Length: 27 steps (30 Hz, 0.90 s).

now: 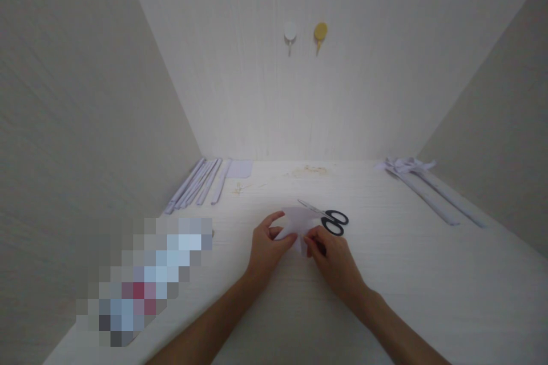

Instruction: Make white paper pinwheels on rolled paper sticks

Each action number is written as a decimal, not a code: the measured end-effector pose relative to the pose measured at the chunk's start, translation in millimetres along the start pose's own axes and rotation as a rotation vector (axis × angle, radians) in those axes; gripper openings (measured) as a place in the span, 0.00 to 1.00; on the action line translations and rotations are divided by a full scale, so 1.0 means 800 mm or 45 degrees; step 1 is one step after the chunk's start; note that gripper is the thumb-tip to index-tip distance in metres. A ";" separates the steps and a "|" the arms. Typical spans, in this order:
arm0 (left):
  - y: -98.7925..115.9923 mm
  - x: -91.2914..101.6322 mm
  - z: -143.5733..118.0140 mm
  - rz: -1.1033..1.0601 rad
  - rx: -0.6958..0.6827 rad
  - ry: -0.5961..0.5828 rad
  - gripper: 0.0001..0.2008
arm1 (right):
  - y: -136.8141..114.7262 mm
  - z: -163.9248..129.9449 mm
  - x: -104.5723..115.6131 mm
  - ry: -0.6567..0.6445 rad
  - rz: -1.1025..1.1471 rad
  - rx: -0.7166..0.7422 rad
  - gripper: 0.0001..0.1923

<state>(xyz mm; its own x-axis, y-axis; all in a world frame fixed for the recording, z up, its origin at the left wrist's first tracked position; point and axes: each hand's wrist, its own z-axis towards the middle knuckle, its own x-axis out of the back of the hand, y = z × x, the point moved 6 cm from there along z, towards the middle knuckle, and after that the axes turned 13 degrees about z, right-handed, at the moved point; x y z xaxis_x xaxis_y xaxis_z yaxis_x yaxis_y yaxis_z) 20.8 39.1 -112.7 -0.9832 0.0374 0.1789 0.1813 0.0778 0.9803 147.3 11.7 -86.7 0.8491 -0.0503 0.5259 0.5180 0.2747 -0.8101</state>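
Note:
Between my hands is a small piece of pale lilac paper (297, 219), with a folded flap hanging at its lower edge. My left hand (269, 243) holds it from the left, thumb in front and fingers behind. At the flap, the fingertips of my right hand (331, 250) are pinched together on the paper's lower right part. Just beyond the right hand lies a pair of scissors (333, 221) with black handle loops, its blades pointing left and partly behind the paper.
Several folded lilac paper strips (199, 185) and a flat paper piece (240, 169) lie at the back left. Thin tan strands (314, 170) lie near the back wall. Paper bows with long strips (405, 165) lie back right. A blurred-out object (156, 274) is at left. Two hooks, white (290, 32) and yellow (320, 32), hang on the wall.

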 end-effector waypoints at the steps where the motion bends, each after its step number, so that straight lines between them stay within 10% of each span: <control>1: 0.000 0.000 0.000 0.009 -0.006 0.006 0.25 | 0.001 0.000 -0.001 -0.005 0.001 -0.004 0.07; 13: -0.004 0.005 0.003 -0.125 0.075 0.083 0.22 | 0.008 0.000 0.003 0.072 0.295 0.047 0.04; 21: -0.007 0.005 0.003 -0.220 0.110 0.050 0.23 | 0.030 0.001 0.039 0.563 0.772 -0.061 0.08; 27: -0.005 0.002 0.000 -0.227 0.109 0.022 0.22 | 0.019 0.000 0.041 0.485 0.714 -0.083 0.06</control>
<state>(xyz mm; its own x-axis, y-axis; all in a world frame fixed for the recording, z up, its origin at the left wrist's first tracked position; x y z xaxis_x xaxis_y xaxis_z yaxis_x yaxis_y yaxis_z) 18.2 39.0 -116.5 -1.0000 -0.0018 0.0054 0.0050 0.1658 0.9861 183.3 14.6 -82.0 0.9621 -0.2551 -0.0968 -0.0164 0.3000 -0.9538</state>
